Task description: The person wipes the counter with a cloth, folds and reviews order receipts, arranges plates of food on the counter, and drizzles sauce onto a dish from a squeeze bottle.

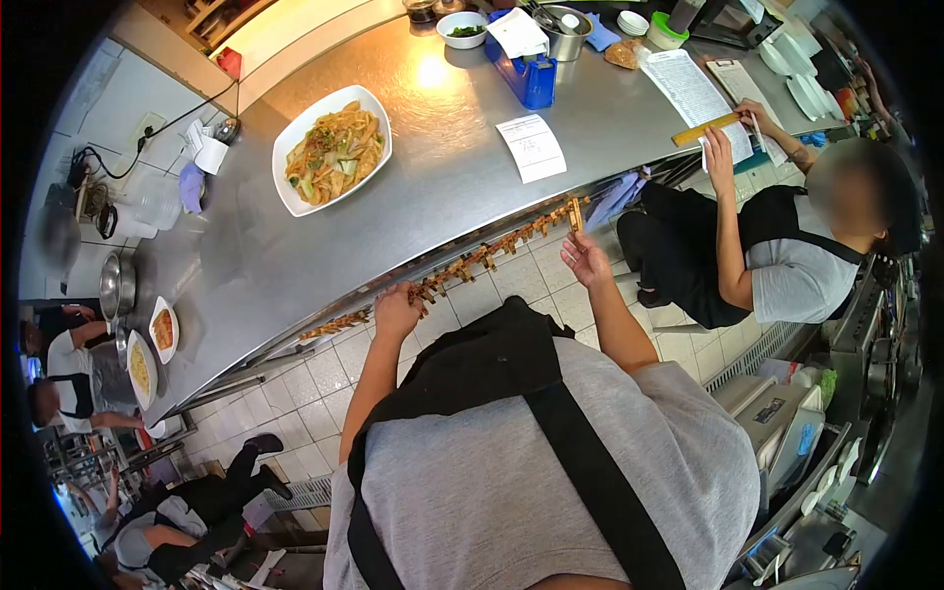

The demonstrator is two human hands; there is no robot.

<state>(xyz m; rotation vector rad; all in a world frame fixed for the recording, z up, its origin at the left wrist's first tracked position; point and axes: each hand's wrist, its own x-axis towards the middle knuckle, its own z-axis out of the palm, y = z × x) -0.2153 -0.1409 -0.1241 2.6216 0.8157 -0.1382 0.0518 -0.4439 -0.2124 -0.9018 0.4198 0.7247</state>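
A long row of wooden clothespins (482, 258) hangs along the front edge of the steel counter. My left hand (397, 311) is at this row, its fingers curled around something I cannot make out among the pins. Near the row's right end, my right hand (586, 260) has its palm turned up, and its fingertips touch a wooden clothespin (576, 214). On the counter above sits a square white bowl (332, 149) of noodles with vegetables. A printed slip (531, 148) lies flat to its right, near the counter edge.
To the right, a seated co-worker (796, 236) holds a yellow ruler (705, 130) over a written sheet (688, 93). A blue box (526, 79) and a metal pot (567, 41) stand at the back. Two white dishes of food (144, 379) are at far left; other people are beyond.
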